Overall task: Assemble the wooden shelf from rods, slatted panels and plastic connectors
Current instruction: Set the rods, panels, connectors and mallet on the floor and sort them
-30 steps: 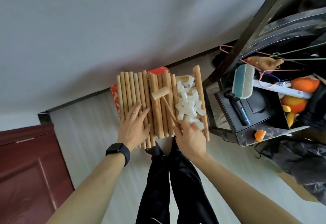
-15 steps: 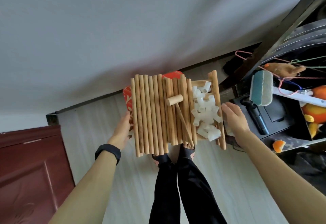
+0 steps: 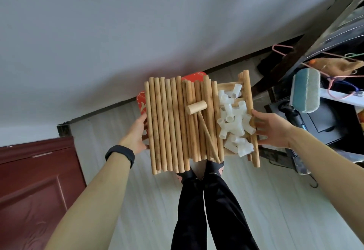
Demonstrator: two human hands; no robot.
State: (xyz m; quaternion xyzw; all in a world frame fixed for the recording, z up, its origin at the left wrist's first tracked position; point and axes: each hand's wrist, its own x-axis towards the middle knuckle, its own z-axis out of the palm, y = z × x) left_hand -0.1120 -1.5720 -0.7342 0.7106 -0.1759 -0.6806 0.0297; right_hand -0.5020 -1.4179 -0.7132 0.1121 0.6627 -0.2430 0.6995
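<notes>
Standing at the wall, I carry the kit as one loaded tray. My left hand [image 3: 136, 133] grips the near-side edge of the slatted panel [image 3: 248, 92], fingers curled under it. Just inside it, loose rods [image 3: 167, 123] lie side by side, long axes running from my feet to the wall. A mallet [image 3: 197, 107] and plastic connectors [image 3: 232, 123] sit beyond. My right hand [image 3: 273, 131] only presses flat, fingers straight, against the far rail. Any tilt could likely roll rods off or spill connectors.
</notes>
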